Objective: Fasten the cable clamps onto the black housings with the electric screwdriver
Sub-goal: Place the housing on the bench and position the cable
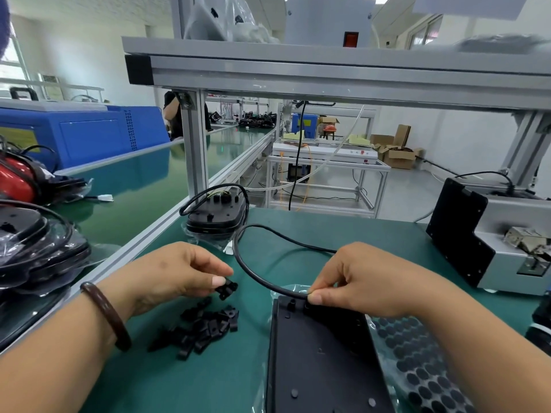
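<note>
On the green surface (167,383) just in front of the person, a black housing (322,353) lay flat with its underside up, resting on a clear plastic bag. The right hand (363,281) hovered at the housing's far edge. Its thumb and forefinger were pinched tight on a black cable (256,275) right where the cable met the housing, and the other fingers were curled in. From that pinch the cable swept away in a wide loop across the surface.

The left hand (179,272), with a dark bracelet (105,315) on its wrist, held a single cable clamp (226,289) between thumb and fingertips. The clamp was just clear of the surface and left of the cable loop. Close below it sat a loose heap of clamps (205,326), beside the housing's left edge but not touching it.

To the right of the housing, a sheet of round black pads (423,362) lay partly under the plastic. At the far edge of the surface another housing (216,214) stood on a small stack, its own cable coiled over it. More bagged housings (38,248) were piled at the far left, beyond the aluminium rail. A black-and-silver machine (477,242) stood at the right.
</note>
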Available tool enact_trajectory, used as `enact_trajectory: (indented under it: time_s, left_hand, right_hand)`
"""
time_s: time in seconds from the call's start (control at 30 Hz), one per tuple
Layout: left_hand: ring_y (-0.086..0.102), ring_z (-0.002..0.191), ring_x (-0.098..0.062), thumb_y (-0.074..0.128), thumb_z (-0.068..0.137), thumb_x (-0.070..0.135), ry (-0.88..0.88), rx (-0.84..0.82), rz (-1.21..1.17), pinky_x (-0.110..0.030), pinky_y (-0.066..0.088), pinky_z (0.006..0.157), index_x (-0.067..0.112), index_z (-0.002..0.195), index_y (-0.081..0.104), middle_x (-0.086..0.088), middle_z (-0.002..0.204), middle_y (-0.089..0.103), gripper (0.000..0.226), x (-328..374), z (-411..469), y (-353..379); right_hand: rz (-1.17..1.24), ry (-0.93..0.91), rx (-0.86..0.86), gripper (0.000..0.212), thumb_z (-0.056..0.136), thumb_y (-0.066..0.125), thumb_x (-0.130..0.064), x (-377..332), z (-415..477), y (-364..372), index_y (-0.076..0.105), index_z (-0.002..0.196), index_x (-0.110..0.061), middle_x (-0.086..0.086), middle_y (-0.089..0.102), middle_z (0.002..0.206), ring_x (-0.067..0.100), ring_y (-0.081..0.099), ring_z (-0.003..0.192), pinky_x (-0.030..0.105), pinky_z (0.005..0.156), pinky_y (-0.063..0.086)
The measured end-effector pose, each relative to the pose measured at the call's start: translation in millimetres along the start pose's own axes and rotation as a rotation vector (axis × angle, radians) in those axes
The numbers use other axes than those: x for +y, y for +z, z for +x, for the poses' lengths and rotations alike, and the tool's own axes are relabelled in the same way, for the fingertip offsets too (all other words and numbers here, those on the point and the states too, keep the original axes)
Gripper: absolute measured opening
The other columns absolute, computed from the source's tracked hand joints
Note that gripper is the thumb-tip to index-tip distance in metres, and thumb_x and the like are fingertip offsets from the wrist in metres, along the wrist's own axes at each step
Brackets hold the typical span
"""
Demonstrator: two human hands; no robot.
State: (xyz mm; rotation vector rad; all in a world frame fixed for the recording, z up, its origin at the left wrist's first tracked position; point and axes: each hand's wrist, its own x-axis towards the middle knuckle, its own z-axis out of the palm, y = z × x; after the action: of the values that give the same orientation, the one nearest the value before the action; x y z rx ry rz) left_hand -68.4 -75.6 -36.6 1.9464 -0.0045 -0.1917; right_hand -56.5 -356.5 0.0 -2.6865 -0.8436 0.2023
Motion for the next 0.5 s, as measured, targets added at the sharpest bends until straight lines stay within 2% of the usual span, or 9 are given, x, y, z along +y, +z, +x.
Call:
enact_trajectory:
  time_s: [0.17,0.2,0.27,0.33,0.37,0.43,0.5]
  left_hand:
    - [0.063,0.066,-0.007,0.066,0.086,0.007,0.004,0.014,-0.011,-0.019,0.052,0.062,0.012,0.091,0.073,0.001,0.073,0.07,0.01,3,-4,-1]
    - [0.065,0.067,-0.008,0.065,0.087,0.007,0.009,0.013,-0.046,-0.019,0.053,0.062,0.011,0.092,0.072,0.0,0.073,0.07,0.01,4,-6,0]
    - [0.068,0.069,-0.011,0.066,0.082,0.008,0.036,-0.008,-0.177,-0.019,0.055,0.061,0.01,0.089,0.072,-0.003,0.077,0.071,0.01,8,-11,4]
    - [0.07,0.073,-0.014,0.069,0.073,0.012,0.091,-0.047,-0.337,-0.018,0.055,0.059,0.009,0.088,0.074,-0.007,0.082,0.071,0.016,13,-16,11]
    - [0.07,0.075,-0.016,0.069,0.07,0.014,0.129,-0.069,-0.395,-0.018,0.055,0.059,0.01,0.088,0.075,-0.007,0.085,0.072,0.019,14,-18,15]
    - [0.07,0.079,-0.015,0.071,0.067,0.018,0.208,-0.11,-0.47,-0.016,0.055,0.061,0.013,0.089,0.076,-0.007,0.087,0.072,0.023,17,-20,26]
    - [0.069,0.08,-0.012,0.072,0.065,0.021,0.258,-0.124,-0.511,-0.016,0.054,0.063,0.015,0.089,0.076,-0.005,0.088,0.072,0.025,19,-20,36]
  right_hand:
    - [-0.011,0.007,0.018,0.018,0.086,0.066,-0.046,-2,-1,-2,0.075,0.098,-0.037,-0.029,0.07,0.09,-0.012,0.06,0.078,0.011,0.069,0.047]
    - [-0.01,-0.006,0.073,0.019,0.086,0.066,-0.046,-3,-1,-1,0.074,0.101,-0.038,-0.028,0.069,0.093,-0.012,0.059,0.083,0.009,0.073,0.045]
    - [0.076,-0.066,0.293,0.021,0.085,0.069,-0.04,-8,2,6,0.074,0.105,-0.034,-0.022,0.069,0.094,-0.009,0.059,0.086,0.006,0.077,0.042]
    - [0.296,-0.14,0.481,0.009,0.085,0.072,-0.028,-21,6,16,0.077,0.092,-0.029,-0.017,0.069,0.079,-0.005,0.061,0.075,0.007,0.07,0.043]
    - [0.392,-0.152,0.512,0.006,0.085,0.071,-0.024,-29,8,22,0.076,0.083,-0.028,-0.018,0.068,0.07,-0.003,0.059,0.066,0.008,0.064,0.043]
    - [0.479,-0.13,0.512,0.015,0.087,0.068,-0.026,-40,12,33,0.074,0.074,-0.026,-0.017,0.059,0.055,-0.001,0.049,0.051,0.01,0.054,0.038]
    - [0.491,-0.099,0.493,0.02,0.09,0.065,-0.031,-44,15,37,0.074,0.074,-0.022,-0.012,0.054,0.052,0.001,0.042,0.049,0.014,0.05,0.035]
